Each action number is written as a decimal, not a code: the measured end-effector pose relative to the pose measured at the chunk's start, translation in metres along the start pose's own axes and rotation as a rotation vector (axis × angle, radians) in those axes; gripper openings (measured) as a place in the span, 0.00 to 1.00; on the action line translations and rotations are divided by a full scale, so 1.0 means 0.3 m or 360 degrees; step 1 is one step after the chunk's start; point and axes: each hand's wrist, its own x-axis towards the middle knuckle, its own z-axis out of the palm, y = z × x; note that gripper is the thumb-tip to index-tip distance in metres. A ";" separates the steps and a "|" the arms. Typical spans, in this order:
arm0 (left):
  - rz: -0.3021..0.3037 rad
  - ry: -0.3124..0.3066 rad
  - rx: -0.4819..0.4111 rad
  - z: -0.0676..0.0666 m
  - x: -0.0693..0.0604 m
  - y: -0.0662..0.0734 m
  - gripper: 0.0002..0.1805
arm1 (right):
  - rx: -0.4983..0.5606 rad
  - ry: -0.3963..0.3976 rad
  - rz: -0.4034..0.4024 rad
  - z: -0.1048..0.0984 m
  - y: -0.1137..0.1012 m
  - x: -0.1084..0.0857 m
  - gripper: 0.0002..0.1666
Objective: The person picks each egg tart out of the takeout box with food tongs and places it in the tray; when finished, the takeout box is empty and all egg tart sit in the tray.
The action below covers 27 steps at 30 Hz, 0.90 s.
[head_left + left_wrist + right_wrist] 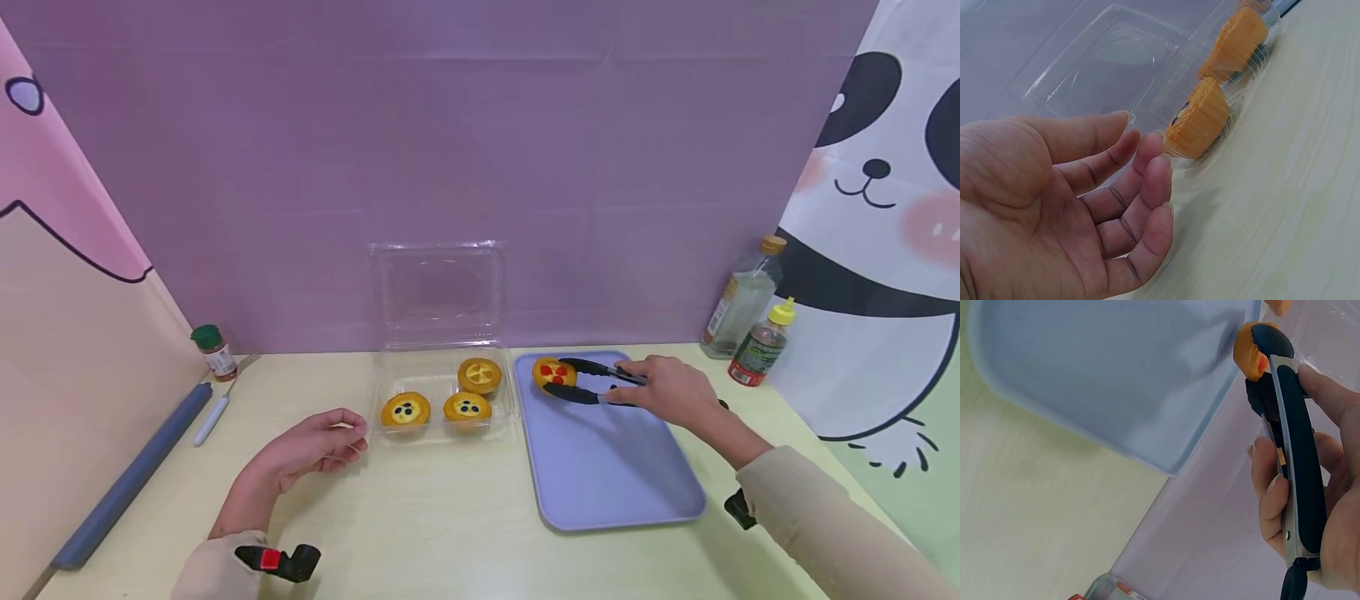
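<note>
My right hand (663,387) grips a pair of black-tipped tongs (1300,462). Between the tong tips is an egg tart with red pieces on top (553,374), over the far left corner of the lavender tray (600,479). Whether the tart touches the tray, I cannot tell. My left hand (318,446) holds nothing, its fingers loosely bent beside the near left corner of a clear hinged plastic box (442,354). Inside the box sit two tarts with dark dots, one at left (406,410) and one at right (467,407), and a tart with pale yellow wedges (480,376) behind.
The box lid (441,292) stands raised against the purple backdrop. At the back right are a glass bottle (742,304) and a yellow-capped squeeze bottle (761,346). To the left lie a green-capped jar (215,354), a white-handled tool (212,419) and a long blue-grey roll (135,475).
</note>
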 end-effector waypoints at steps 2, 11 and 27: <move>-0.0010 0.0009 -0.0004 0.000 0.001 -0.003 0.19 | -0.0005 -0.0014 0.0004 0.004 0.000 0.005 0.44; 0.0000 0.0004 0.0010 -0.002 0.008 -0.013 0.20 | -0.0009 -0.0078 0.0029 0.005 0.004 0.025 0.45; 0.0015 -0.0004 0.0011 0.000 0.010 -0.017 0.19 | 0.0017 -0.0124 0.0039 0.008 -0.001 0.049 0.46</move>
